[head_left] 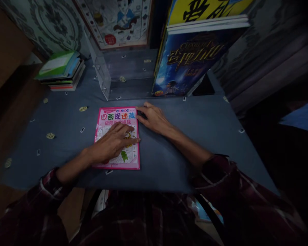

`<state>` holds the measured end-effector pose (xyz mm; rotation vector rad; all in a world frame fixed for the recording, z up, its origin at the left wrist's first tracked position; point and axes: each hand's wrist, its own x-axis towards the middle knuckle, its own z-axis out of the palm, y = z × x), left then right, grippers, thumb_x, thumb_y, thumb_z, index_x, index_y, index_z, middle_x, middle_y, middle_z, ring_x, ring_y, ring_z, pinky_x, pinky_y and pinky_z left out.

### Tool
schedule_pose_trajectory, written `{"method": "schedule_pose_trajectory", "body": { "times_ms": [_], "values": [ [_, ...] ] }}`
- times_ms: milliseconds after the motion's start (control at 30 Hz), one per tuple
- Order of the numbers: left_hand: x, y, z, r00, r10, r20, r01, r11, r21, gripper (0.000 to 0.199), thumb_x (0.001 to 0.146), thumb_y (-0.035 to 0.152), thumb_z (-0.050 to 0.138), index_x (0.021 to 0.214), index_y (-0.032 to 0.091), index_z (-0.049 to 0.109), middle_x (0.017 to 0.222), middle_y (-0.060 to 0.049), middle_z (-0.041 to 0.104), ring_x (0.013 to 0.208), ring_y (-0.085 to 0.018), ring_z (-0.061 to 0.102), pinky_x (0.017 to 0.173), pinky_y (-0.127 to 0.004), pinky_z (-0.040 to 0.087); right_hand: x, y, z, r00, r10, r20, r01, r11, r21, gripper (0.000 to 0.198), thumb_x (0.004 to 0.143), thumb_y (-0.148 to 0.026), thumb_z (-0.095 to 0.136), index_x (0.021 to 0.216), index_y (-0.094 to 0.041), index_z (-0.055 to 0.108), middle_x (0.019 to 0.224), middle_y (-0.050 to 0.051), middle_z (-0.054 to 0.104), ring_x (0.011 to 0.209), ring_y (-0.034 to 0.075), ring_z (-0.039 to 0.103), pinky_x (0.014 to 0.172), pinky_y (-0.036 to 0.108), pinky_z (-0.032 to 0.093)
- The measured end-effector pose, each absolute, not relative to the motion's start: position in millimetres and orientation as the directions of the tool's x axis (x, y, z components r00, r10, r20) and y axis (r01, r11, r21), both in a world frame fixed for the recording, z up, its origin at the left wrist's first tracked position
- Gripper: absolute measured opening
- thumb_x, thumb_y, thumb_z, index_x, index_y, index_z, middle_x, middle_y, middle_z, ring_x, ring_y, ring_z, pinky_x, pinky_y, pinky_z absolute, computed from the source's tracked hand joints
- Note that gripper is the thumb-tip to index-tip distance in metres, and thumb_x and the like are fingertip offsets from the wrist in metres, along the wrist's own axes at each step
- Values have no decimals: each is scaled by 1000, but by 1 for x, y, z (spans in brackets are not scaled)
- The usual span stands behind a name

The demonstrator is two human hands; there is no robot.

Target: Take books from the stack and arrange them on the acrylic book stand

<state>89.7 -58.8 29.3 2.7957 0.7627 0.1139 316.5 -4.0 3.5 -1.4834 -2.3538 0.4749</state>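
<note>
Pink-bordered rectangular book with a glossy illustrated cover (131, 156) lay flat on the grey-blue patterned surface (169, 167), in front of you. Your left hand (114, 141) rested across the cover, fingers loosely spread, gripping nothing. Your right hand (154, 118), apart from the left, touched the book's upper right edge; can't tell if it pinched. Behind: transparent plastic rack (102, 77), dark blue upright book (190, 58). Far left: green-topped book stack (59, 66).
</note>
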Motion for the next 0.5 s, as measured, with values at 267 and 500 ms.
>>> {"method": "schedule_pose_trajectory", "body": {
  "times_ms": [267,500],
  "values": [
    [87,-107,36,878,478,13,454,-843,289,53,89,6,57,135,33,63,136,-9,57,128,-28,50,116,-60,38,314,-9,2,-384,918,103,829,392,-400,39,101,-32,49,132,-16,65,115,13,63,95,25,59,79,34,44],
    [83,-134,23,858,493,141,441,-849,291,44,93,12,62,132,30,63,135,-11,61,130,-26,53,118,-60,38,310,-17,2,-363,922,132,852,386,-354,39,103,-30,44,132,-16,65,118,15,62,103,28,58,85,37,46]
  ]
}}
